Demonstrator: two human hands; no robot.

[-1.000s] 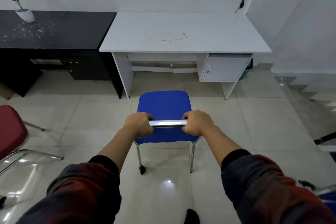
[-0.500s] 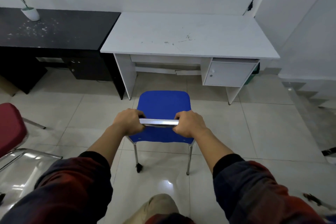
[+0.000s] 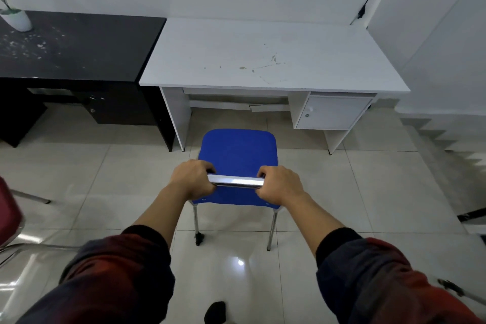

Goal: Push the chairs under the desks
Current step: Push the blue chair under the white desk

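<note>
A blue chair (image 3: 238, 151) with chrome legs stands on the tiled floor just in front of the white desk (image 3: 265, 55), its seat front close to the desk's open knee space. My left hand (image 3: 190, 181) and my right hand (image 3: 280, 185) both grip the chrome top bar of the chair's back, one at each end. A black desk (image 3: 73, 45) stands against the white desk's left side. A red chair (image 3: 9, 218) shows partly at the left edge, away from both desks.
A potted plant (image 3: 13, 12) sits on the black desk's far left. The white desk has a cupboard (image 3: 332, 113) on its right side. Steps (image 3: 447, 139) rise at the right. A dark foot tip (image 3: 215, 312) shows at the bottom.
The blue chair and I have moved forward toward the white desk, which now looks larger and closer. Both hands keep the same grip on the chair's bar.
</note>
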